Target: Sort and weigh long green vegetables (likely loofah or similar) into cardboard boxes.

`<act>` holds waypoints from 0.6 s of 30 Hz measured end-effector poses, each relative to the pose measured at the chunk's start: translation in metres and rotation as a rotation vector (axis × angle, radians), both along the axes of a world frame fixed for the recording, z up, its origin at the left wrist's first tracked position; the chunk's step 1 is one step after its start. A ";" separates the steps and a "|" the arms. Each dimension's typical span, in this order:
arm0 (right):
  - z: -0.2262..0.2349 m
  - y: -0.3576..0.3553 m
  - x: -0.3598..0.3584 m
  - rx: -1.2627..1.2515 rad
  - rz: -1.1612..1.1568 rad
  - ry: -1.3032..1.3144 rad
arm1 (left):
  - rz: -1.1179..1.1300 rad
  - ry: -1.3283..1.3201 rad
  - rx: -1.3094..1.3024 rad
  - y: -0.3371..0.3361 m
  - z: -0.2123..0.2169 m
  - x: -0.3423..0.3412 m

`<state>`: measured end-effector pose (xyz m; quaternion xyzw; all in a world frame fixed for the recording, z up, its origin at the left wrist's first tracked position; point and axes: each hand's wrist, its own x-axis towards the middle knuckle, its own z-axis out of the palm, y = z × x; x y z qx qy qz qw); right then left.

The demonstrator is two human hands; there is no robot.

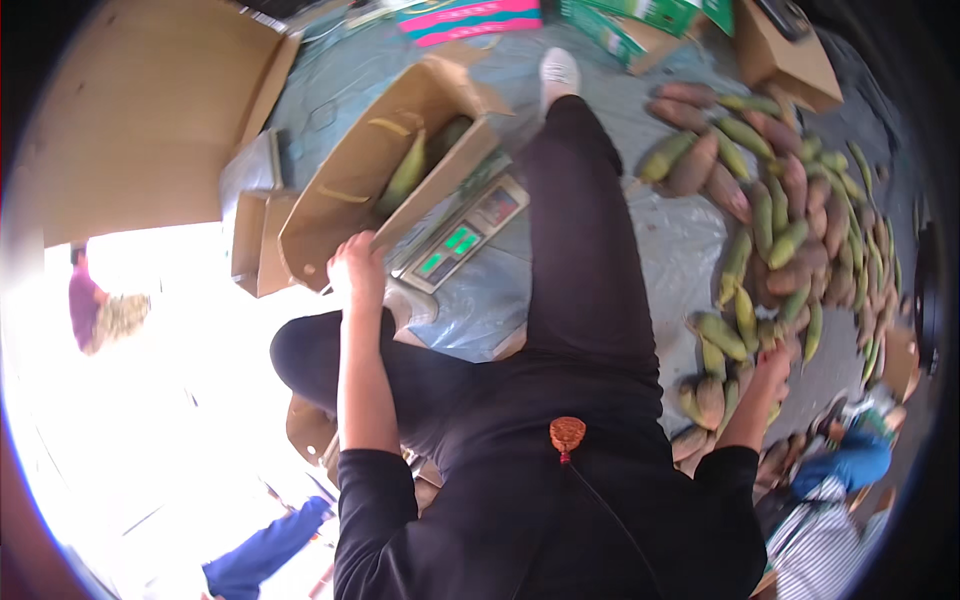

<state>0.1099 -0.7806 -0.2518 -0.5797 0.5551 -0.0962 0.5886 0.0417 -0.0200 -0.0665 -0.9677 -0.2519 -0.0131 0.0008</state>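
An open cardboard box [330,200] stands on a scale [465,235] with lit green digits. Inside lie a corn ear [405,180] in its green husk and a darker thing partly hidden by the wall. My left hand [357,268] has its fingers curled over the box's near edge. Off to the right, my right hand [772,368] reaches down into a spread pile of corn ears [720,335] and reddish-brown sweet potatoes [692,165]. Its fingers look curled in, but what they hold is too blurred to tell.
A smaller cardboard box [262,240] stands left of the scale. Pink and green cartons [470,20] are at the far side, with another cardboard box [790,65] beyond the pile. Plastic sheeting [670,250] covers the floor. Other people are at the lower right and far left.
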 end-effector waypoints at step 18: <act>0.255 0.270 0.185 0.070 0.847 -0.665 | -0.018 -0.124 -0.096 -0.002 0.003 -0.010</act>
